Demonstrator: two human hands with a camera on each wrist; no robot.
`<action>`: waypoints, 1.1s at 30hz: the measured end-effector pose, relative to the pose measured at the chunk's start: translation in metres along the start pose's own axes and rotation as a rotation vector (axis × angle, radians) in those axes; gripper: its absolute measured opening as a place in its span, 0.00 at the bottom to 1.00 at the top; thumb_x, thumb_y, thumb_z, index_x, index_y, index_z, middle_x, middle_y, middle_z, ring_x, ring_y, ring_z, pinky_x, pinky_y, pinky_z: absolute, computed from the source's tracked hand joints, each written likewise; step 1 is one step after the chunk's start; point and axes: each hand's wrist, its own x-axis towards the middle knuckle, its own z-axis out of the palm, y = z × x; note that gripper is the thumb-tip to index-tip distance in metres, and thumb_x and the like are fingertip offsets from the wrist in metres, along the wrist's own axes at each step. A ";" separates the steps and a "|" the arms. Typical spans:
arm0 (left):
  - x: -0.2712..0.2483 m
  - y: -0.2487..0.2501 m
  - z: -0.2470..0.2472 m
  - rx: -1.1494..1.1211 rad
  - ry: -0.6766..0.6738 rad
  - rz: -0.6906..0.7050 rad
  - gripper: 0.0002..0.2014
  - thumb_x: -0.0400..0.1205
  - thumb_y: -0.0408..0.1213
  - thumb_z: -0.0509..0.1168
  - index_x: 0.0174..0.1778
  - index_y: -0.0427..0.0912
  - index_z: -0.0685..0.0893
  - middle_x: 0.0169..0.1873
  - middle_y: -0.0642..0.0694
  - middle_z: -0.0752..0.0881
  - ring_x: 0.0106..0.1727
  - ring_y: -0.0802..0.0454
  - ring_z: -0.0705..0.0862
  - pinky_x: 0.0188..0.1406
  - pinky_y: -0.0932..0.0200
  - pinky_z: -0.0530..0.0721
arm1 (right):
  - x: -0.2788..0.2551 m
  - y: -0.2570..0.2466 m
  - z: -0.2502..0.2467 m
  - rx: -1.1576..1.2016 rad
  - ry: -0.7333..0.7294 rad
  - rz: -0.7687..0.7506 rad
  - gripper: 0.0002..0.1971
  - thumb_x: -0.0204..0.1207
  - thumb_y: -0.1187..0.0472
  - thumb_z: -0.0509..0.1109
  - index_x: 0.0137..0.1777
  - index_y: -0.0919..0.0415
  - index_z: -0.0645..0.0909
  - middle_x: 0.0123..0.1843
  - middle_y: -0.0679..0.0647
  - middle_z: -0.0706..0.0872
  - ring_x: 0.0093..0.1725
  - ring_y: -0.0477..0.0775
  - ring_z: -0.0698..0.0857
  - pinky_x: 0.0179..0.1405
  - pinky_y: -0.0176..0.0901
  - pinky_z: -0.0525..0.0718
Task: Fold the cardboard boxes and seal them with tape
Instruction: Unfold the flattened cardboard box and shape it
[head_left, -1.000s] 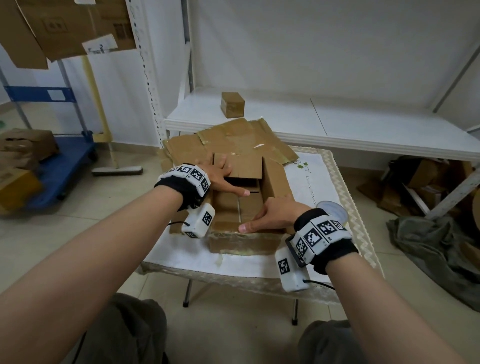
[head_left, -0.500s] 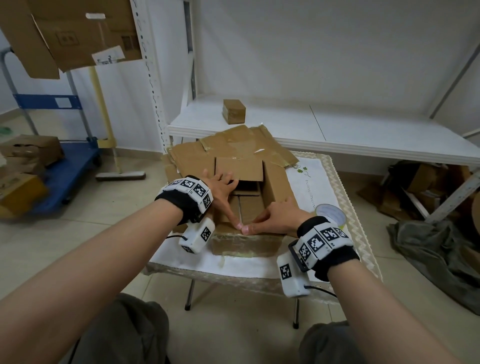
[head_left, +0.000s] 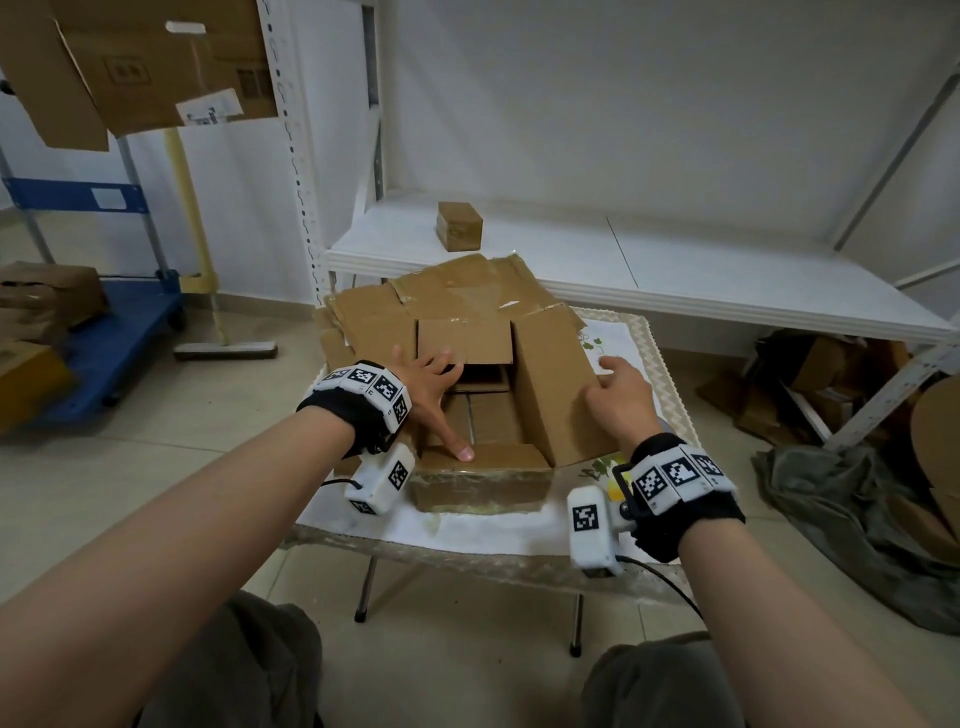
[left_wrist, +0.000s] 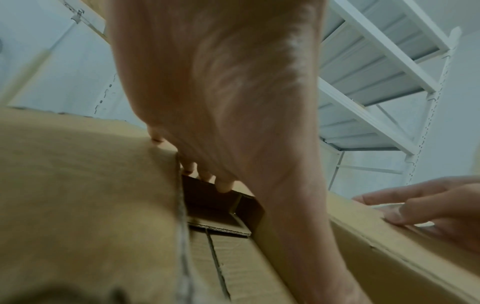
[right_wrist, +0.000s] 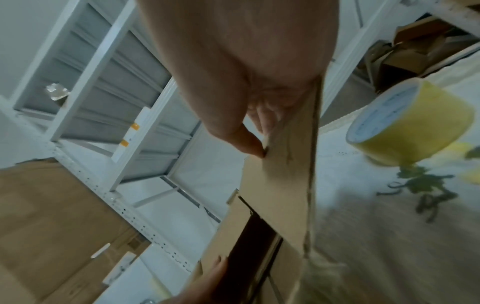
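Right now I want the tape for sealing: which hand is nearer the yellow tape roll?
Right. The right hand grips the box's right flap, with the yellow tape roll just beyond on the table. The left hand presses the box's opposite side.

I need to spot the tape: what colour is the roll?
Pale yellow roll, with a light blue core face; the right wrist view shows it best.

left hand (head_left: 431, 389) flat, right hand (head_left: 618, 400) pinching

A storeroom or packing room: bare white metal shelving (head_left: 623, 270), a blue platform trolley (head_left: 104, 343) loaded with cartons, flattened cardboard (head_left: 457, 296) piled about, a broom (head_left: 208, 291) against the wall.
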 end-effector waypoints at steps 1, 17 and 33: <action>0.000 0.000 0.000 -0.002 0.002 0.001 0.73 0.56 0.83 0.66 0.87 0.50 0.34 0.86 0.47 0.31 0.88 0.45 0.35 0.79 0.26 0.29 | -0.001 -0.004 -0.002 0.004 0.005 -0.019 0.26 0.83 0.68 0.63 0.82 0.60 0.70 0.75 0.61 0.81 0.76 0.62 0.77 0.77 0.57 0.75; 0.001 0.000 0.001 -0.024 0.000 0.001 0.75 0.55 0.84 0.65 0.88 0.46 0.36 0.87 0.47 0.32 0.88 0.49 0.35 0.80 0.29 0.27 | -0.001 -0.026 0.047 -0.388 -0.475 -0.389 0.26 0.86 0.57 0.67 0.84 0.46 0.70 0.86 0.56 0.67 0.82 0.60 0.70 0.83 0.45 0.63; -0.012 -0.015 -0.009 -0.202 0.250 -0.060 0.62 0.68 0.66 0.76 0.89 0.47 0.45 0.88 0.44 0.38 0.87 0.39 0.37 0.83 0.32 0.38 | -0.010 0.007 0.066 -0.467 -0.329 -0.519 0.27 0.90 0.47 0.57 0.88 0.44 0.58 0.89 0.43 0.59 0.89 0.54 0.50 0.86 0.55 0.56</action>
